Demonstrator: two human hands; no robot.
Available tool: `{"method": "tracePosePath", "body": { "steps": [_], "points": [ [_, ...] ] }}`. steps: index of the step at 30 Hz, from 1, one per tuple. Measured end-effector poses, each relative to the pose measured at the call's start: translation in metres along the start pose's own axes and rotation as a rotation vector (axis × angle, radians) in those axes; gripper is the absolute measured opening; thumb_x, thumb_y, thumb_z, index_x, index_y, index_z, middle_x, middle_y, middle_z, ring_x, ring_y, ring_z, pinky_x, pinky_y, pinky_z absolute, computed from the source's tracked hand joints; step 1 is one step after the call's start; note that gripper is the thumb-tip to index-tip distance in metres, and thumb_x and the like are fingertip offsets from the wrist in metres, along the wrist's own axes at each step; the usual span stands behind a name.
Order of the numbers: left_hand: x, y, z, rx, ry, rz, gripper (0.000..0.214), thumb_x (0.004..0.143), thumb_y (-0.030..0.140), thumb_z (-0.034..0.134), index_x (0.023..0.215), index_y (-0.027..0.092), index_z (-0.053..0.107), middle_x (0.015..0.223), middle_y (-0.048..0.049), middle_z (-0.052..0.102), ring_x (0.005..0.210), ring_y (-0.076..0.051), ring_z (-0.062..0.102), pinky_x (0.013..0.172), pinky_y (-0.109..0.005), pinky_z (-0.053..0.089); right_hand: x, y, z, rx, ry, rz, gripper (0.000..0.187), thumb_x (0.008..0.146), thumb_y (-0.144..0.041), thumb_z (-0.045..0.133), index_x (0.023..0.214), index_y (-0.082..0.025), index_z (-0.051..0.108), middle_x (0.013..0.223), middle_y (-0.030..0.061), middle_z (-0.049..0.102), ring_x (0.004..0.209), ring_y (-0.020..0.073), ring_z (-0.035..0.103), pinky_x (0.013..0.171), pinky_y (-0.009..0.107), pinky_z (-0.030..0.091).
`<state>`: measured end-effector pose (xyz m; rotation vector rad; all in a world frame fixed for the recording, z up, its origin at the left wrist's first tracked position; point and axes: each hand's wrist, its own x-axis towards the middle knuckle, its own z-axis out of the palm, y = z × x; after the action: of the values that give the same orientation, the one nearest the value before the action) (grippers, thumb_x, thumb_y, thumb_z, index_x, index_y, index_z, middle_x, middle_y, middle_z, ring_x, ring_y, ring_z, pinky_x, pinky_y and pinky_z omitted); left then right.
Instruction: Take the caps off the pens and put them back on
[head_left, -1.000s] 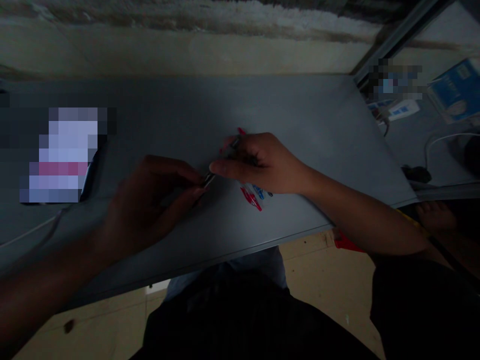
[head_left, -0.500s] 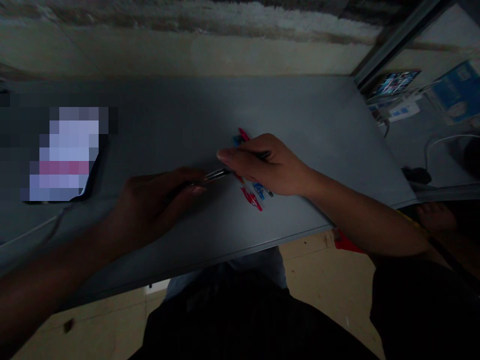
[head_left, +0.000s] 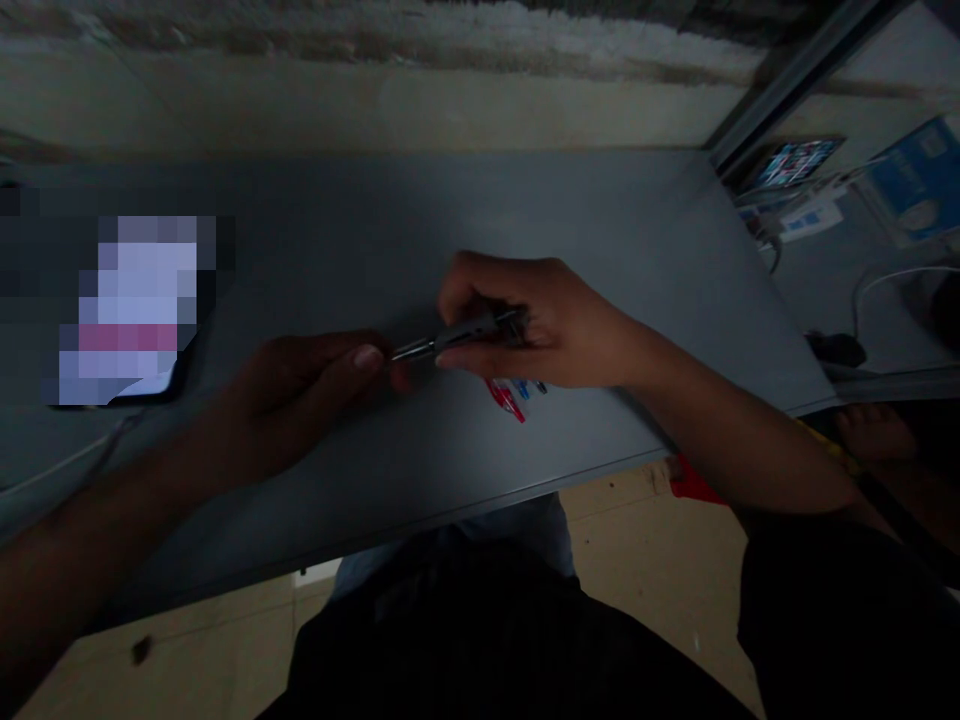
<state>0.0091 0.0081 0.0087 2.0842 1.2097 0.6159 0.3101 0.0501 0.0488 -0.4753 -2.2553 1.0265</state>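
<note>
My right hand point(head_left: 540, 325) grips a slim dark pen point(head_left: 457, 338) with a shiny metal tip, its fingers curled around the barrel. The pen points left, and its tip meets the thumb and fingers of my left hand point(head_left: 315, 395), which pinch close around it. Just below my right hand, a small packet with red and blue print point(head_left: 510, 398) lies on the grey table point(head_left: 420, 220). My right hand hides its upper part.
A phone with a blurred screen point(head_left: 127, 310) lies at the table's left. A white cable point(head_left: 892, 275) and a blue card point(head_left: 919, 175) lie beyond the right edge. Below the front edge are my dark-clothed lap point(head_left: 480, 640) and a red object point(head_left: 694, 482).
My right hand has turned the pen level and shifted left. My left hand has moved right to its tip. The red end seen above my right hand is now out of view.
</note>
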Motion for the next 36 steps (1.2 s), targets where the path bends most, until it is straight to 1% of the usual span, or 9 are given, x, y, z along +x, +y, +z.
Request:
{"method": "tracePosePath", "body": {
  "steps": [6,10,12,16,18,21,26,30,36],
  "points": [
    [0.002,0.003,0.000,0.060,0.059,0.041,0.051,0.119,0.057,0.050,0.105,0.022,0.084,0.059,0.0061,0.059,0.046,-0.011,0.047,0.048,-0.023,0.032,-0.001,0.004,-0.001,0.019,0.022,0.211,0.040,0.116,-0.049,0.064,0.090,-0.019,0.067,0.073,-0.0044,0.063,0.068,0.0096,0.054,0.069,0.026,0.041],
    [0.006,0.010,0.001,0.106,0.103,0.047,0.047,0.118,0.050,0.050,0.107,0.021,0.085,0.058,0.0075,0.058,0.044,-0.010,0.047,0.048,-0.023,0.030,-0.001,0.008,0.000,-0.043,0.083,0.145,0.021,0.110,-0.037,0.074,0.112,-0.016,0.071,0.097,-0.0014,0.076,0.078,0.0082,0.061,0.078,0.024,0.046],
    [0.008,0.013,0.001,0.109,0.097,0.016,0.046,0.116,0.049,0.050,0.107,0.020,0.085,0.054,0.0085,0.053,0.043,-0.010,0.045,0.047,-0.024,0.028,0.000,0.008,-0.002,-0.012,0.083,0.153,0.028,0.107,-0.039,0.079,0.118,-0.015,0.069,0.106,0.0015,0.078,0.081,0.0086,0.065,0.079,0.023,0.049],
    [0.008,0.014,0.002,0.116,0.100,0.033,0.047,0.114,0.050,0.051,0.106,0.020,0.086,0.061,0.0064,0.064,0.044,-0.009,0.046,0.050,-0.024,0.031,0.000,0.009,-0.003,0.053,0.015,0.272,0.024,0.115,-0.040,0.066,0.111,-0.017,0.069,0.090,-0.0001,0.078,0.076,0.0106,0.069,0.078,0.025,0.051],
    [0.007,0.013,0.002,0.122,0.101,0.026,0.047,0.115,0.050,0.052,0.105,0.020,0.086,0.061,0.0063,0.064,0.045,-0.009,0.047,0.050,-0.024,0.032,-0.001,0.012,-0.002,0.000,0.029,0.218,0.017,0.113,-0.033,0.067,0.115,-0.017,0.069,0.101,0.0016,0.081,0.087,0.0117,0.072,0.086,0.025,0.053],
    [0.007,0.013,0.002,0.124,0.100,0.000,0.047,0.115,0.050,0.051,0.107,0.020,0.087,0.059,0.0068,0.062,0.045,-0.010,0.049,0.049,-0.024,0.032,-0.002,0.015,0.001,-0.035,0.074,0.132,0.033,0.106,-0.036,0.076,0.130,-0.016,0.066,0.125,0.0059,0.078,0.107,0.0151,0.073,0.093,0.026,0.055],
    [0.010,0.017,0.002,0.125,0.098,-0.007,0.048,0.113,0.050,0.052,0.106,0.018,0.087,0.072,0.0033,0.073,0.051,-0.010,0.053,0.055,-0.023,0.037,-0.001,0.014,-0.001,-0.006,0.082,0.229,0.025,0.114,-0.041,0.065,0.121,-0.018,0.068,0.099,0.0005,0.076,0.089,0.0144,0.071,0.087,0.027,0.054],
    [0.009,0.013,0.004,0.111,0.094,0.001,0.047,0.113,0.049,0.053,0.107,0.019,0.088,0.071,0.0042,0.073,0.048,-0.009,0.049,0.053,-0.023,0.036,-0.001,0.012,-0.003,-0.026,0.064,0.132,0.024,0.101,-0.022,0.075,0.123,-0.015,0.068,0.118,0.0058,0.077,0.105,0.0146,0.071,0.091,0.025,0.054],
    [0.009,0.009,0.004,0.125,0.090,0.021,0.047,0.116,0.050,0.052,0.110,0.019,0.086,0.069,0.0041,0.070,0.050,-0.010,0.051,0.054,-0.023,0.036,-0.002,0.014,0.001,0.005,0.080,0.230,0.027,0.115,-0.042,0.066,0.116,-0.016,0.069,0.095,0.0000,0.075,0.087,0.0128,0.069,0.083,0.026,0.052]
  ]
}}
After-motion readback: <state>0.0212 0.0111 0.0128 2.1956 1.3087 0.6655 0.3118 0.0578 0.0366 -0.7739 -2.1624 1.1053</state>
